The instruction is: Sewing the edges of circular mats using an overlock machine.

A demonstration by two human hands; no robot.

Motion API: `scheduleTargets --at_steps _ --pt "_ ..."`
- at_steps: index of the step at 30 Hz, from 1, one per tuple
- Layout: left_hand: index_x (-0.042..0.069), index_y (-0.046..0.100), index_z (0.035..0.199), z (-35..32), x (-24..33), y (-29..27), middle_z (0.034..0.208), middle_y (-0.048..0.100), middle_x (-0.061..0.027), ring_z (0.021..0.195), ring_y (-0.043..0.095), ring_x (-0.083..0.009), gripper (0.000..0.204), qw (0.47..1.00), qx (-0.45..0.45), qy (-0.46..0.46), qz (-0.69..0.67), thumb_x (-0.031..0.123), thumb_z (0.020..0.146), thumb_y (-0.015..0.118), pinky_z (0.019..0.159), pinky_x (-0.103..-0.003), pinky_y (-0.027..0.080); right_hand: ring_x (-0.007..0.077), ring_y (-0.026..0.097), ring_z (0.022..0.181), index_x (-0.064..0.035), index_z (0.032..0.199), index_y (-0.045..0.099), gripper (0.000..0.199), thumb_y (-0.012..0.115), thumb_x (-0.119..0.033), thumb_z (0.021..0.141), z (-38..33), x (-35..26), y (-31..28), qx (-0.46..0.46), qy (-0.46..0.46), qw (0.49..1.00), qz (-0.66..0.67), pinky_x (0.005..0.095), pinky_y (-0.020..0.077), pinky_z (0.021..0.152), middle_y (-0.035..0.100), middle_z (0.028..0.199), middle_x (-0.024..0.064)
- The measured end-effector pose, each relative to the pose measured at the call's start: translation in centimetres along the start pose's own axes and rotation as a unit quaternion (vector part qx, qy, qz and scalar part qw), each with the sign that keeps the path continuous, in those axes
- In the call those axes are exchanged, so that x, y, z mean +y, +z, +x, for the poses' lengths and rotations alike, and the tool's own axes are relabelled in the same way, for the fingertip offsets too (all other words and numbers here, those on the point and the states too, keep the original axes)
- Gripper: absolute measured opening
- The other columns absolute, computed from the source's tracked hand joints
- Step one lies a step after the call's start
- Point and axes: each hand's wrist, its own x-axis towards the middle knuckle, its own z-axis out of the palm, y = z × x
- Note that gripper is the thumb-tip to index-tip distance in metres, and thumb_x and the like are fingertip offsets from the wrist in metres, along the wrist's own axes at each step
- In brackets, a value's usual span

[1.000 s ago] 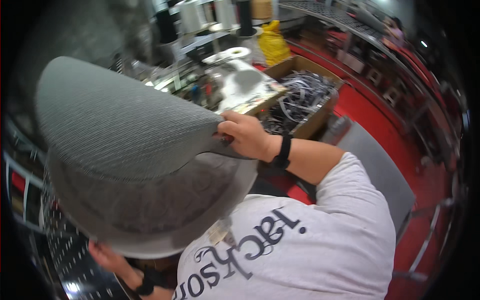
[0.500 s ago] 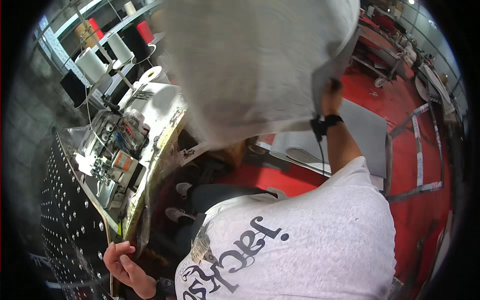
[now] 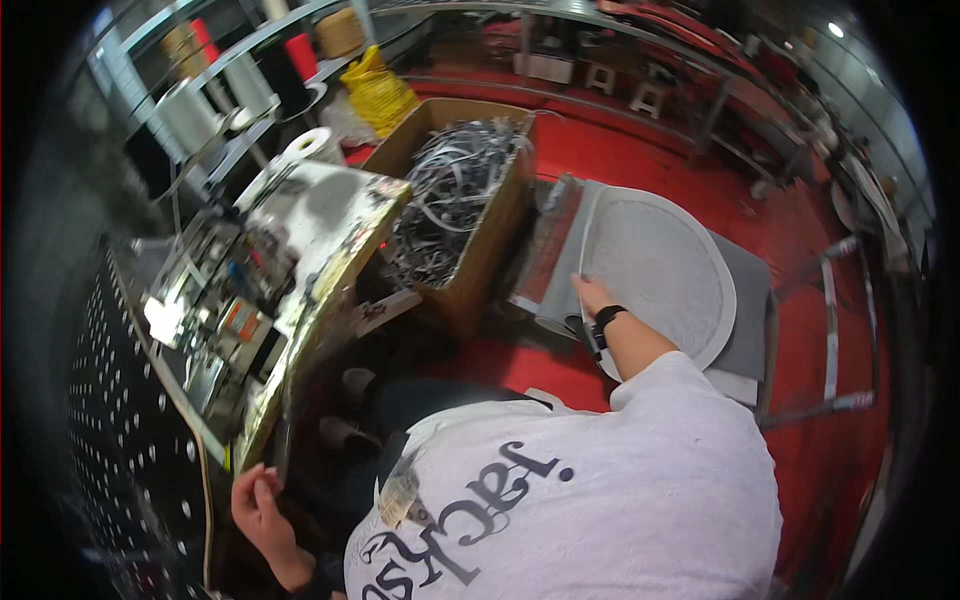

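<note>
right hand at edge of round grey mat, can't tell if gripping | left hand empty, fingers loosely curled | shoes dim in shadow

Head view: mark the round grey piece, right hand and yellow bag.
Round grey piece (image 3: 664,258), head view, middle of its face.
Right hand (image 3: 595,297), head view, back of hand.
Yellow bag (image 3: 380,97), head view, front side.
</note>
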Motion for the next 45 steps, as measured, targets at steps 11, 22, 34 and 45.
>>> scheduleTargets --at_steps 11,22,34,45 --pt "0.004 0.059 0.084 0.3 -3.1 -0.4 0.078 0.058 -0.0106 0.073 0.056 -0.0237 0.018 0.984 -0.071 0.026 0.163 0.018 0.078 0.050 0.064 -0.029 0.043 0.0068 0.027 0.041 -0.0053 0.083 0.047 0.042 0.028 -0.043 0.088 -31.0 -37.3 10.2 -0.861 0.022 0.504 0.067 0.0192 0.0214 0.037 0.039 0.053 -0.0007" --pt "0.011 0.059 0.070 -5.4 -7.2 -4.5 0.064 0.056 -0.0078 0.064 0.056 -0.0254 0.019 0.866 -0.102 0.106 0.477 0.024 0.075 0.046 0.055 -0.037 0.044 0.0070 0.027 0.033 -0.0103 0.072 0.047 0.031 0.029 -0.032 0.085 -41.8 -36.1 16.1 -0.877 0.039 0.470 -0.097 0.0189 0.0201 0.031 0.038 0.045 -0.0006" --pt "0.011 0.056 0.066 -11.0 -6.8 -8.6 0.068 0.057 -0.0058 0.068 0.055 -0.0254 0.017 0.918 -0.002 -0.029 0.396 0.028 0.067 0.057 0.056 -0.037 0.043 0.0092 0.025 0.035 -0.0072 0.077 0.047 0.041 0.031 -0.044 0.086 -40.5 -36.3 17.9 -0.872 0.052 0.487 -0.020 0.0222 0.0200 0.034 0.035 0.049 0.0010" --pt "0.010 0.062 0.084 -47.1 -0.6 -28.9 0.089 0.058 -0.0129 0.085 0.054 -0.0279 0.022 0.407 0.511 -0.349 0.671 0.005 0.068 0.048 0.073 -0.038 0.043 0.0082 0.026 0.034 -0.0110 0.074 0.050 0.039 0.037 -0.046 0.083 -31.6 -32.4 19.1 -0.787 0.117 0.605 0.047 0.0210 0.0191 0.032 0.036 0.047 -0.0014"
